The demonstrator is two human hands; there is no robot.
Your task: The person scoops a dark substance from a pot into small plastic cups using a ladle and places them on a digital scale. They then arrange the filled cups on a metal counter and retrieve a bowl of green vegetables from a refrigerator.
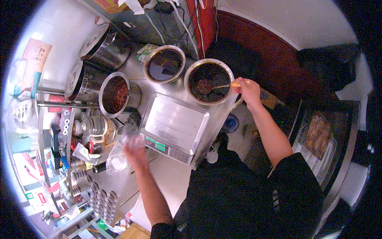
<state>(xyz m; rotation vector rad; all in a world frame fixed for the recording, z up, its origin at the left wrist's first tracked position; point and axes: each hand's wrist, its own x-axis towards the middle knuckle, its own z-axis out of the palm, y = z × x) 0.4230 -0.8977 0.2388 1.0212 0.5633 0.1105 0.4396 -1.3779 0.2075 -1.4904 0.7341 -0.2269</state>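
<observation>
My right hand [250, 91] grips the yellowish handle of a metal ladle [220, 86]. The ladle's bowl sits in a round metal pot [188, 89] of dark liquid, with a reddish-brown clump at its end. My left hand [135, 148] is blurred, left of the scale's front corner. Its fingers are around a clear plastic item [129, 130], perhaps a cup; the blur hides its exact shape. Between my hands lies a digital scale with a bare steel tray [176, 122] and lit green displays [160, 146].
Beside the ladle's pot stands a second pot of dark liquid [148, 73]. A tall pot with reddish contents [115, 95] is farther left, near lidded steel pots [118, 49]. Glass jugs [94, 127], a plastic bag [116, 161] and stacked cups [103, 203] crowd the left side.
</observation>
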